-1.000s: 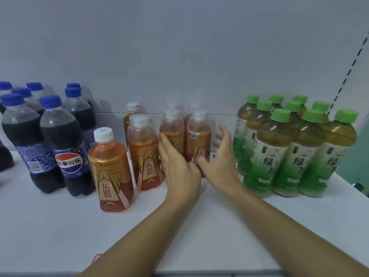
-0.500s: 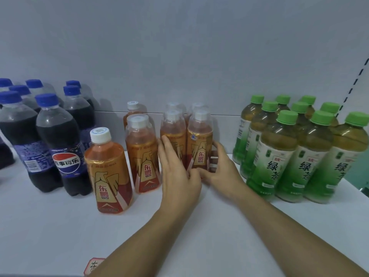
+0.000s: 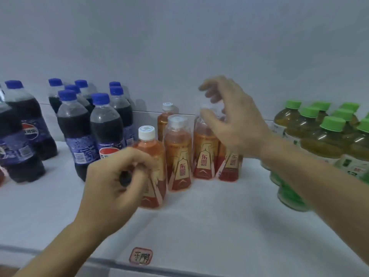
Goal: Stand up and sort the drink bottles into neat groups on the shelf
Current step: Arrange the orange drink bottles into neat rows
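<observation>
Orange energy-drink bottles with white caps stand mid-shelf. The front orange bottle (image 3: pixel 150 148) is nearest me, and my left hand (image 3: pixel 115 180) is curled around its lower left side, thumb across its front. Behind it stand another orange bottle (image 3: pixel 178 154), a pair (image 3: pixel 205 156) further right, and one at the back (image 3: pixel 165 118). My right hand (image 3: pixel 233 120) hovers open, fingers spread, over the caps of the right pair and hides them. Blue-capped cola bottles (image 3: pixel 105 126) are grouped at the left. Green-capped tea bottles (image 3: pixel 327 140) are grouped at the right.
The white shelf (image 3: pixel 209 226) has bare surface in front of the bottles down to its front edge. A red label sticker (image 3: pixel 140 256) sits on that edge. A plain white back wall rises behind the bottles. My right forearm crosses in front of the nearest tea bottles.
Both hands have left the right pair of orange bottles. My left hand moved left onto the front orange bottle, and my right hand lifted above the caps. The view shifted right.
</observation>
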Demonstrator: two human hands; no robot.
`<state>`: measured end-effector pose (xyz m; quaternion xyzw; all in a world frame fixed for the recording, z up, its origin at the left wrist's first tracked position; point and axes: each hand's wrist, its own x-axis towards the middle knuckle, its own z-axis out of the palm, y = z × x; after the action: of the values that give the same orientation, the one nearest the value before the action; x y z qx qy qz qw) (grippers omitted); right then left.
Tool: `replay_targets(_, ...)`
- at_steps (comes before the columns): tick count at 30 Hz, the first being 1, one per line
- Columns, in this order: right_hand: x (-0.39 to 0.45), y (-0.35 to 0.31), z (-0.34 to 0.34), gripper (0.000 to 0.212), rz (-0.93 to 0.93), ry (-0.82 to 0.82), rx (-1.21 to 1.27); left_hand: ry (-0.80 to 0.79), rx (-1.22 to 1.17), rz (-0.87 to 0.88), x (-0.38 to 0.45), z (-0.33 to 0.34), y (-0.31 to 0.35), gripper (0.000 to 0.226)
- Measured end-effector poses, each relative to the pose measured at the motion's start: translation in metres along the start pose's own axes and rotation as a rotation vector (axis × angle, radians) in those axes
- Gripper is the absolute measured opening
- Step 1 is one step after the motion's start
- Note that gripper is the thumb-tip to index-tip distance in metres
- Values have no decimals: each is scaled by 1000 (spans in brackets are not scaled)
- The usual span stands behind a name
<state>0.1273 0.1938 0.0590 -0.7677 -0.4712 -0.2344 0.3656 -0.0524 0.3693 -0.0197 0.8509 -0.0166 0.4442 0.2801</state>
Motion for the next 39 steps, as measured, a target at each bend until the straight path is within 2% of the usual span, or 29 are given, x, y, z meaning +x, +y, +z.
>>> replay_targets(2, 44, -10, 6, 32, 5, -165, -92, 119, -6, -17, 7, -1, -13, 16)
replay_targets(3, 65, -14, 10, 35, 19, -254, -123, 126, -7, -57, 9, 3, -19, 29)
replay_targets(5, 98, -21, 20, 48, 29, -480, -183, -1, -106, -193, 9, 12, -29, 66)
replay_targets(7, 115, -27, 30, 64, 26, -802, -219, -162, -222, -300, 7, 23, -36, 90)
replay_targets(9, 116, -29, 39, 77, -41, -1080, -324, -210, -230, -294, 4, 29, -44, 91)
replay_targets(10, 112, -28, 45, 80, -111, -1136, -410, -206, -222, -281, 4, 29, -46, 89)
replay_targets(12, 105, -24, 54, 74, -217, -1079, -473, -205, -197, -257, 2, 22, -51, 88)
replay_targets(16, 95, -25, 60, 49, -138, -910, -279, -181, -172, -269, -4, 0, -62, 87)
replay_targets(20, 87, -39, 78, 52, -123, -814, -208, -136, -188, -292, -8, -6, -69, 89)
replay_targets(23, 93, -41, 76, 57, -83, -865, -262, -106, -194, -290, -9, -4, -70, 92)
replay_targets(25, 103, -38, 66, 59, 6, -882, -198, -71, -193, -291, -12, -3, -69, 97)
replay_targets(27, 117, -31, 60, 49, 109, -726, -104, -34, -181, -298, -16, 2, -68, 99)
replay_targets(29, 132, -21, 63, 44, 107, -590, -193, 12, -143, -305, -21, 7, -66, 101)
replay_targets(30, 137, -15, 70, 42, 92, -592, -280, 46, -114, -294, -22, 8, -66, 100)
replay_targets(33, 140, 0, 98, 37, 96, -739, -515, 129, -39, -263, -23, 10, -65, 94)
replay_targets(35, 140, 7, 111, 35, 70, -778, -564, 157, -23, -248, -23, 8, -61, 91)
replay_targets(39, 145, 7, 98, 35, 44, -653, -512, 238, 1, -142, -25, -1, -48, 76)
